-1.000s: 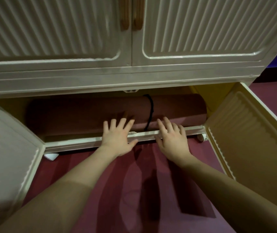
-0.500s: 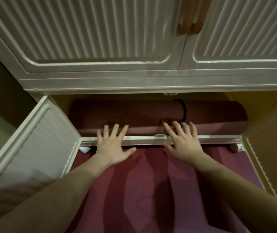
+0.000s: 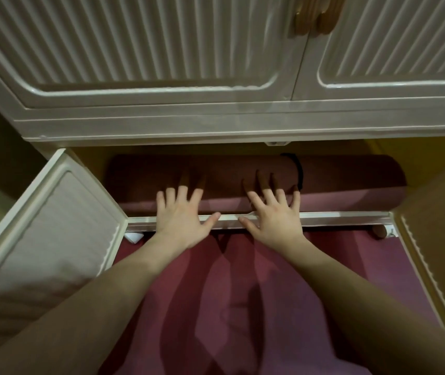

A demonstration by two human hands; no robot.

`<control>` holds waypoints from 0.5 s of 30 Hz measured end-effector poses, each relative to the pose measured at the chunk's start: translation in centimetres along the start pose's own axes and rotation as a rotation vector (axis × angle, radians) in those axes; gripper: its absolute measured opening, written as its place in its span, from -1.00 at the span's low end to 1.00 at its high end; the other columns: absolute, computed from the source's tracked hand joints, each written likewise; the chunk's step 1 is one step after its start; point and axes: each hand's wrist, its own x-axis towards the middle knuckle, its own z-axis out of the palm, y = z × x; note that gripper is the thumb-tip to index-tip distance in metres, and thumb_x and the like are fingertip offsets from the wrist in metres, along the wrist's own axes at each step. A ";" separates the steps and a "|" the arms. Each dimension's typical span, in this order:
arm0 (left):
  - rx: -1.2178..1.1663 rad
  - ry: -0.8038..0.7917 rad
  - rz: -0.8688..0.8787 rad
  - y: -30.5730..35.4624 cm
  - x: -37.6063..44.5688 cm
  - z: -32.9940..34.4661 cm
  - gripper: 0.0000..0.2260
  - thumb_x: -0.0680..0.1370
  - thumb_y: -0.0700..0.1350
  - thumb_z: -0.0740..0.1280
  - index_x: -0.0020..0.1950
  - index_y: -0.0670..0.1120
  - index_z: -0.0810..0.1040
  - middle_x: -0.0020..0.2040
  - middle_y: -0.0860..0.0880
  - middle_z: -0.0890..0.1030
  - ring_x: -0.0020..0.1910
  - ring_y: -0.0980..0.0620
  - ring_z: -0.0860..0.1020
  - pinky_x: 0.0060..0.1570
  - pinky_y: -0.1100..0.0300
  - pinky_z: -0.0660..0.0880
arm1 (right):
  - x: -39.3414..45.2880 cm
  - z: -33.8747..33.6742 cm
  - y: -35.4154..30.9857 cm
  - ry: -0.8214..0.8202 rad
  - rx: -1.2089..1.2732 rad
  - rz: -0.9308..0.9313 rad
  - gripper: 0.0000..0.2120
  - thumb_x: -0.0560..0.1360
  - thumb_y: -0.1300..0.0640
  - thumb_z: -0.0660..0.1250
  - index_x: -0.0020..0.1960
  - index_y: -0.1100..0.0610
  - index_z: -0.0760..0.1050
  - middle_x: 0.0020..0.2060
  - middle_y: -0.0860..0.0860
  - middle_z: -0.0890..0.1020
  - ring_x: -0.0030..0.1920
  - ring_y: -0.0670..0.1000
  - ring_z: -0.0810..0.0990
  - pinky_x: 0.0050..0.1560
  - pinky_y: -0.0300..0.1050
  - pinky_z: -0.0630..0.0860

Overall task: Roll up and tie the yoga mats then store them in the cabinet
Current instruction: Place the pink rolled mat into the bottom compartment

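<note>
A rolled maroon yoga mat (image 3: 351, 182) lies lengthwise inside the bottom compartment of the cream cabinet (image 3: 216, 123), tied with a black strap (image 3: 298, 171) right of its middle. My left hand (image 3: 182, 217) and my right hand (image 3: 272, 215) reach over the compartment's front rail (image 3: 345, 215), fingers spread and straight, fingertips against the front of the roll. Neither hand holds anything.
The compartment's left door (image 3: 48, 228) and right door (image 3: 437, 239) stand swung open toward me. Above are two closed ribbed doors with wooden handles (image 3: 316, 20). A maroon floor covering (image 3: 243, 307) stretches under my arms. A caster (image 3: 378, 230) sits under the cabinet's right end.
The view has shifted left and closer, so the cabinet sits further right. Both hands have moved slightly forward over the rail, fingertips now on the roll.
</note>
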 end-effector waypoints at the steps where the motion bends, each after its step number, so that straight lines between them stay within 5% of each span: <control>1: -0.005 -0.046 -0.016 0.1 0.0 0.3 -0.31 0.48 0.40 0.05 0.51 0.06 0.13 0.44 -0.14 0.21 0.37 -0.24 0.20 0.40 -0.17 0.01 | -0.2 -0.1 0.2 0.003 0.001 -0.010 -0.43 0.43 -0.30 0.19 0.35 -0.05 0.38 0.41 0.04 0.37 0.29 0.19 0.39 0.26 0.41 0.21; 6: -0.060 -0.202 -0.064 1.5 -1.3 1.9 -0.20 0.43 0.46 0.03 0.55 0.11 -0.12 0.55 -0.12 -0.10 0.49 -0.31 -0.12 0.43 -0.19 -0.16 | -0.8 -0.5 2.2 -0.011 0.014 -0.097 -0.43 0.45 -0.26 0.10 0.39 -0.05 0.39 0.25 0.04 0.50 0.23 0.17 0.47 0.29 0.33 0.27; 11: -0.025 -0.188 -0.101 2.2 -0.9 1.3 -0.25 0.47 0.42 0.07 0.54 0.11 -0.04 0.53 -0.11 -0.01 0.49 -0.30 -0.05 0.44 -0.17 -0.08 | -1.4 -0.8 3.8 -0.078 0.006 -0.125 -0.37 0.56 -0.16 0.17 0.55 -0.11 0.02 0.49 -0.03 0.19 0.48 0.11 0.11 0.46 0.20 -0.08; 15: -0.102 -0.126 -0.107 2.2 -1.3 -0.5 -0.38 0.55 0.29 0.08 0.54 0.05 0.08 0.52 -0.12 0.10 0.49 -0.22 0.05 0.43 -0.09 0.01 | -1.6 -1.8 4.3 -0.133 0.044 -0.130 -0.35 0.57 -0.15 0.15 0.55 -0.12 -0.08 0.53 -0.07 0.08 0.52 0.05 0.00 0.47 0.18 -0.14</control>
